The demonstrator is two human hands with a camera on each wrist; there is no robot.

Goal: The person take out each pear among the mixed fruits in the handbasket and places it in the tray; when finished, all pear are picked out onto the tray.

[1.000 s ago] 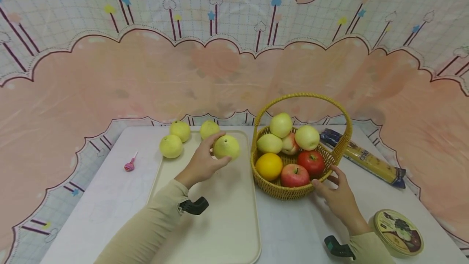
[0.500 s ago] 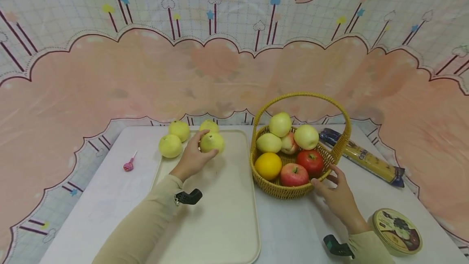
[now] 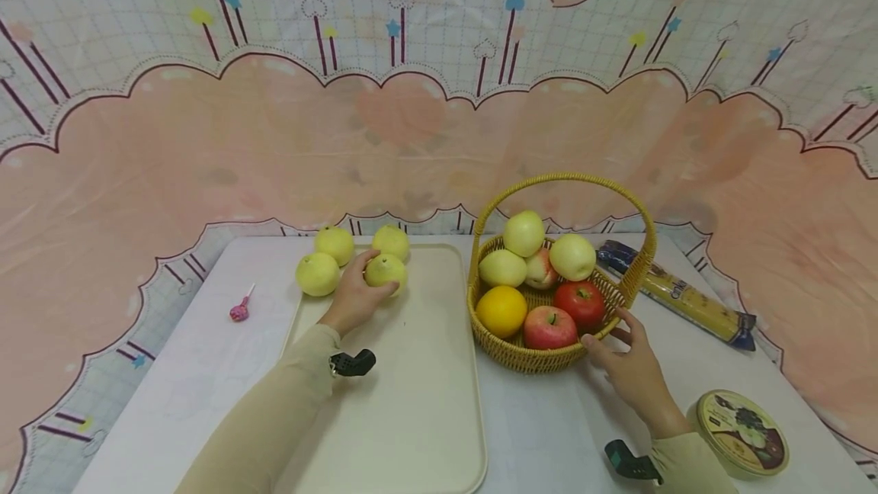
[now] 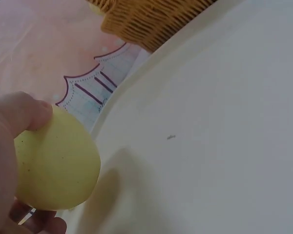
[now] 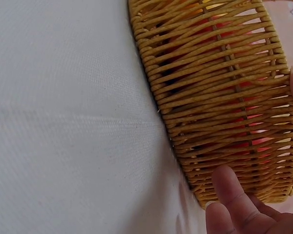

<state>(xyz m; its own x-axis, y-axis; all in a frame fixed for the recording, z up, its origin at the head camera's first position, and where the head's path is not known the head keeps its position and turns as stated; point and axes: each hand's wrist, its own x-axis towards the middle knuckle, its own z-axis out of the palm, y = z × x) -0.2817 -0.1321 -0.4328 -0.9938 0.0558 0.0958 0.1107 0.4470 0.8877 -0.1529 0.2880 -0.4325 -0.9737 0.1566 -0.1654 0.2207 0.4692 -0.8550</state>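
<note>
A printed cloth [image 3: 446,158] of peach clouds, fine grid and little stars rises behind everything and shows past both sides. Before it stretches the white tabletop [image 3: 542,433], fine-woven and softly creased up close. On it lies a cream tray [image 3: 411,402]; just to its right stands a handled wicker basket [image 3: 531,359] of fruit. A long yellow-and-blue packet [image 3: 693,303] slants beyond the basket, and a round tin [image 3: 744,433] sits nearer me. My right grip [image 3: 638,376] is spread against the basket's side. My left grip [image 3: 353,299] pinches a pale yellow-green fruit [image 3: 386,271] over the tray's far left part; whether it touches down I cannot tell. A lollipop [image 3: 239,313] lies left of the tray.
</note>
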